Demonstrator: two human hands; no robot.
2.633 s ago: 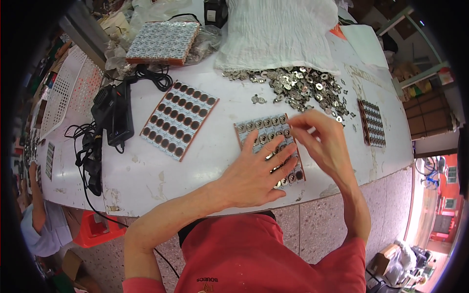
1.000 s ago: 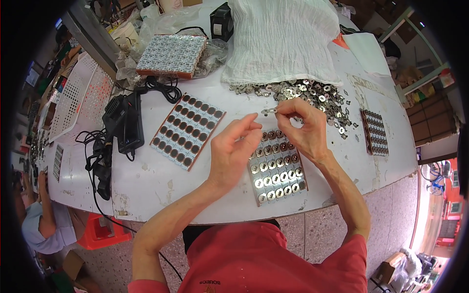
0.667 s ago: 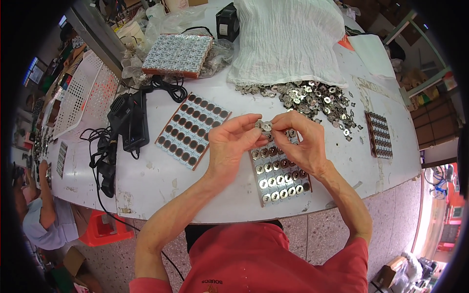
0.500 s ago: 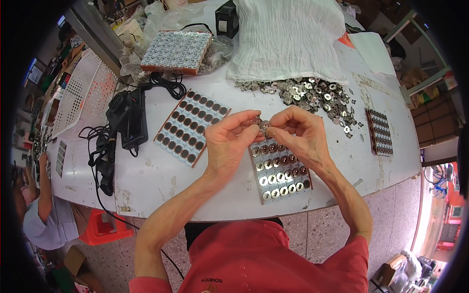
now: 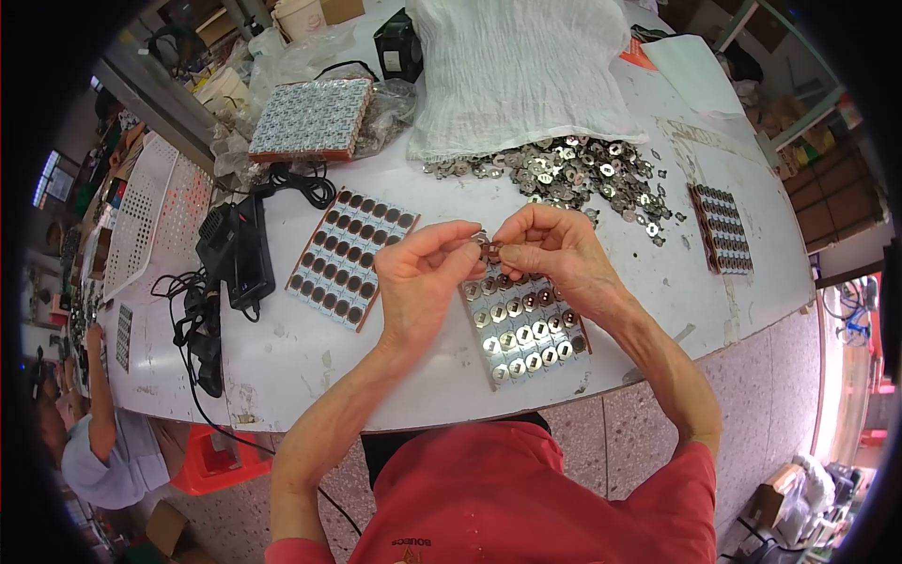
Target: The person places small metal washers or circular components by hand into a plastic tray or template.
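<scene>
Board (image 5: 514, 353) of shiny discs on the table before you, its far end under your hands.
Its long axis runs away from you, the far end leaning slightly left; the metal pieces (image 5: 486, 248) at your fingertips, just above that end, are too small to show which way they point. From the left come a white basket (image 5: 132, 226), a black power adapter (image 5: 250, 263), a second board (image 5: 353, 259) of dark discs, then a heap of metal parts (image 5: 606, 179) beyond your right hand (image 5: 568, 268), and a small board (image 5: 722, 231) far right. Your hands cover the first board's far edge. Your left hand (image 5: 413, 287) holds the pieces in a narrow pinch; your right pinches them too, thumb and finger nearly together.
</scene>
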